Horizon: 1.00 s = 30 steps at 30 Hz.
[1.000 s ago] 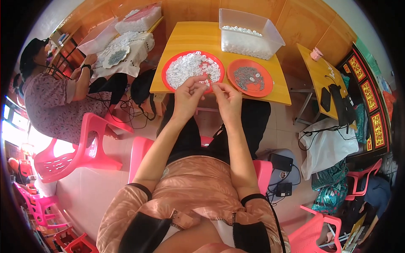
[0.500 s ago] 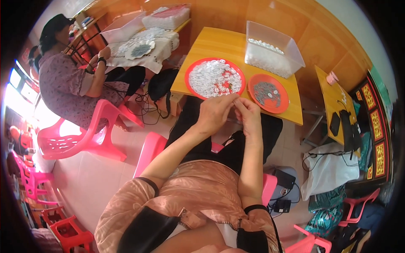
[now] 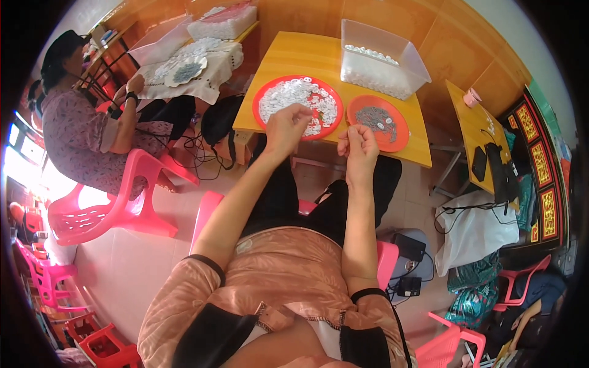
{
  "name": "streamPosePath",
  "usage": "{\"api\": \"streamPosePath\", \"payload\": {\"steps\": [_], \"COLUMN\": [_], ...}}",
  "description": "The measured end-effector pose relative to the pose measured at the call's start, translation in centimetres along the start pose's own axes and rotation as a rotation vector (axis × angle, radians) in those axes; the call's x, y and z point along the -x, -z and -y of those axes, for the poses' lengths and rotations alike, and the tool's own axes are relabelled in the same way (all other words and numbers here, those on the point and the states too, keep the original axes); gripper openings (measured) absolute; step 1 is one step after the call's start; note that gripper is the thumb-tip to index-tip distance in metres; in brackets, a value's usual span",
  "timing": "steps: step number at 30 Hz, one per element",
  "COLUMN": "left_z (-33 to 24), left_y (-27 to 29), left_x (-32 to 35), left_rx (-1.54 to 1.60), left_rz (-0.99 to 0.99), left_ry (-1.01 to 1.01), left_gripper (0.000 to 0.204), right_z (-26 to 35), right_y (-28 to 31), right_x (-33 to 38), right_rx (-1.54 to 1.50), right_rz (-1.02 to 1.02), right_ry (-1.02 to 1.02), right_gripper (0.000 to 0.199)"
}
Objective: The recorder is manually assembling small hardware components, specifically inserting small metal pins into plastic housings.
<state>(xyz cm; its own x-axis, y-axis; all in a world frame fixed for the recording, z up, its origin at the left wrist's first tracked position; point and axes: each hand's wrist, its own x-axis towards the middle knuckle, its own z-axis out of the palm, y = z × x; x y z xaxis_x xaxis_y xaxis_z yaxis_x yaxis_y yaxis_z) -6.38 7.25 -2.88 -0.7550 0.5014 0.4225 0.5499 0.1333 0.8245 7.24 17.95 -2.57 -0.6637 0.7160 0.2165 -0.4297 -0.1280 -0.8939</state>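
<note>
L hand (image 3: 286, 127) over red plate (image 3: 267, 94) w/ white bits; R hand (image 3: 358, 146) just beside.

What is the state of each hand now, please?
Left hand: fingers pinched over the red plate; contents cannot be told.
Right hand: loosely closed; contents cannot be told.

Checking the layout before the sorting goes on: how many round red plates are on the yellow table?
2. One red plate, heaped with small white pieces, lies under the left hand. The other plate, with grey pieces, lies beside it, beyond the right hand. None looks hidden.
</note>
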Motion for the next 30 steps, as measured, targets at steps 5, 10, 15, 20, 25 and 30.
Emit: {"api": "streamPosePath", "payload": {"steps": [5,10,15,20,25,30], "left_z": [0.5,2.1,3.7,2.1,1.3,0.9], "left_y": [-0.9,-1.9,-2.0,-2.0,-2.2,-1.5], "left_x": [-3.0,-3.8,-4.9,-6.9,-8.7,-7.6], "left_rx": [-0.165,-0.502,-0.594,-0.734,-0.909,-0.651], "left_rz": [0.172,0.225,0.392,0.556,0.829,0.649], "left_ry": [0.038,-0.037,-0.276,-0.391,-0.299,-0.235], "left_gripper": [0.015,0.014,0.013,0.012,0.02,0.02], "right_z": [0.4,0.4,0.5,0.5,-0.5,-0.2], "right_y": [0.6,0.4,0.2,0.2,0.1,0.3], "right_x": [-0.2,-0.1,0.1,0.0,0.1,0.2], "right_rx": [-0.034,-0.031,0.051,0.126,0.173,0.221], "right_rz": [-0.028,-0.028,0.038,0.023,0.019,-0.029], "right_ry": [0.011,-0.033,-0.062,-0.061,-0.089,-0.06], "right_gripper": [0.008,0.015,0.02,0.02,0.019,0.017]}}
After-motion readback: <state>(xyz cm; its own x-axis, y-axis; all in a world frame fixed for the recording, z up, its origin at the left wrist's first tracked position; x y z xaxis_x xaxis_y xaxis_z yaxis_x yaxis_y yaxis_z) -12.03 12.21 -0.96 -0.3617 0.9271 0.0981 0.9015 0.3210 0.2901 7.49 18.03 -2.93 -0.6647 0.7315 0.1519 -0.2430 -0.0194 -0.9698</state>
